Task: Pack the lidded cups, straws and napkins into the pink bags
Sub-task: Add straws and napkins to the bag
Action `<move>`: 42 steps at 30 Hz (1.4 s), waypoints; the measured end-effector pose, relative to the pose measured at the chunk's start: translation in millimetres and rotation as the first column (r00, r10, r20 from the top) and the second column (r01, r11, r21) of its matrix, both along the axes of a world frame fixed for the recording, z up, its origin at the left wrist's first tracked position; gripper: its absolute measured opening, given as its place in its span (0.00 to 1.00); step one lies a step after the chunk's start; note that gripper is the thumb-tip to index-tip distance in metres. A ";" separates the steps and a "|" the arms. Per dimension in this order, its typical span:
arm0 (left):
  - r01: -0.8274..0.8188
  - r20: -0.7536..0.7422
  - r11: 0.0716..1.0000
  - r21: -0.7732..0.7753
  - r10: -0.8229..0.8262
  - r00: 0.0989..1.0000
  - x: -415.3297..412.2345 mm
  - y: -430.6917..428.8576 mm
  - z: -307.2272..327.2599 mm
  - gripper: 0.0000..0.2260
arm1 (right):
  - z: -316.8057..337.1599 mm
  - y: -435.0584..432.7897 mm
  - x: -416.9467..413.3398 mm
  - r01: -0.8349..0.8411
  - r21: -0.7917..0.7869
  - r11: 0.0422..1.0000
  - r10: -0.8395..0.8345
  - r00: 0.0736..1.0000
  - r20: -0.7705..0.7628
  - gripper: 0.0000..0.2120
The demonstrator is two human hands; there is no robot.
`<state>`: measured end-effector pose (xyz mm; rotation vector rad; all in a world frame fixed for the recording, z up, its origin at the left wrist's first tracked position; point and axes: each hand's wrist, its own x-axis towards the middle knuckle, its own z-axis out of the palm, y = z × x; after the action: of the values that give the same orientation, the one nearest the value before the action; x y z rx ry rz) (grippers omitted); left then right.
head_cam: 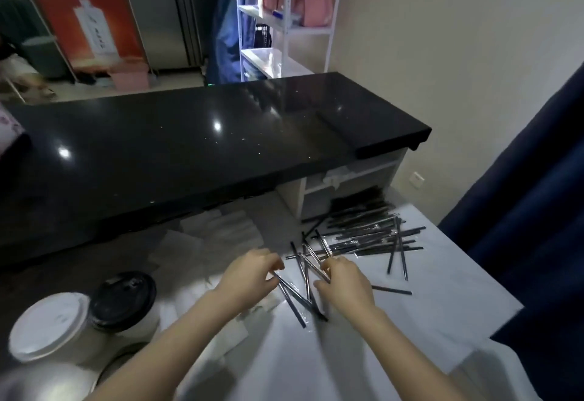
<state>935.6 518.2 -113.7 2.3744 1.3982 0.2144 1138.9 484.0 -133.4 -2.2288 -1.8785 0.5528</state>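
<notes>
Packing looks barely begun: your left hand and right hand pinch wrapped straws in their fingers, 2 lidded cups unpacked beside them on the surface, pink bags on the far shelf.

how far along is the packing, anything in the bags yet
Done: nothing visibly packed; the pink bags sit on the far shelf. In hand: left hand and right hand gather wrapped straws. Left: both lidded cups and the napkins remain on the table.

White worktop — wrapped straws scattered; napkins; lidded cups at left.
</notes>
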 end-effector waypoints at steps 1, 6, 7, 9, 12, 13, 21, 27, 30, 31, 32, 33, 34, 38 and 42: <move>0.012 -0.027 1.000 -0.002 -0.012 1.000 11.4 5.7 -7.4 0.13 | -7.0 2.3 5.8 0.014 -0.001 1.000 -0.014 1.000 0.005 0.16; 0.049 -0.126 0.999 0.000 -0.048 0.991 55.8 29.4 -36.6 0.15 | -31.4 11.4 17.8 0.017 0.009 1.000 -0.017 0.996 0.085 0.18; 0.051 -0.130 0.999 0.012 -0.049 0.990 62.5 33.3 -40.9 0.15 | -34.8 12.9 18.5 0.009 0.006 1.000 -0.010 0.994 0.108 0.17; 0.056 -0.118 0.998 0.038 -0.051 0.992 73.6 39.3 -48.4 0.16 | -41.0 14.3 20.3 0.010 0.004 1.000 -0.010 0.992 0.128 0.15; 0.125 -0.156 0.988 0.093 -0.110 0.982 86.3 45.5 -57.2 0.18 | -48.6 14.0 24.5 0.013 0.017 1.000 -0.015 0.993 0.121 0.11; 0.151 -0.180 0.982 0.114 -0.129 0.975 89.3 46.8 -58.8 0.18 | -50.1 13.9 25.6 0.015 0.029 0.999 -0.019 0.994 0.111 0.11; 0.192 -0.039 0.948 0.253 -0.188 0.981 87.8 47.8 -47.1 0.05 | -39.3 10.2 37.2 0.059 0.152 0.987 -0.054 0.998 -0.041 0.03; 0.138 0.055 0.939 0.314 -0.163 0.985 50.8 36.4 -14.0 0.05 | -9.4 8.0 28.0 -0.053 0.261 0.964 0.095 0.984 -0.150 0.07; 0.091 0.097 0.943 0.319 -0.128 0.987 14.9 23.7 12.6 0.07 | 13.3 9.7 7.3 -0.216 0.313 0.925 0.258 0.961 -0.101 0.12; 0.071 0.095 0.939 0.336 -0.109 0.989 0.4 18.5 21.0 0.07 | 22.2 10.8 -3.3 -0.264 0.325 0.908 0.305 0.949 -0.084 0.11; 0.049 0.089 0.936 0.348 -0.085 0.992 -15.0 12.3 29.0 0.07 | 31.4 12.2 -15.8 -0.308 0.337 0.890 0.349 0.935 -0.068 0.10; 0.025 0.083 0.934 0.355 -0.058 0.995 -31.6 5.1 36.9 0.07 | 40.6 13.9 -30.5 -0.350 0.355 0.867 0.390 0.920 -0.046 0.08; 0.003 0.079 0.930 0.369 -0.035 0.996 -48.6 -2.6 44.6 0.06 | 49.8 16.1 -46.4 -0.390 0.374 0.841 0.427 0.904 -0.019 0.07; -0.116 0.093 0.889 0.443 0.083 0.992 -126.4 -42.7 76.6 0.05 | 85.1 14.7 -129.1 -0.545 0.437 0.715 0.573 0.816 0.080 0.12; -0.308 0.170 0.826 0.472 0.257 0.951 -211.0 -97.5 105.3 0.06 | 113.3 -6.3 -225.2 -0.671 0.490 0.556 0.713 0.689 0.133 0.12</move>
<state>724.6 420.8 -8.4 2.4724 1.8178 0.8577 913.7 477.7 -20.1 -1.0536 -2.4683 0.1761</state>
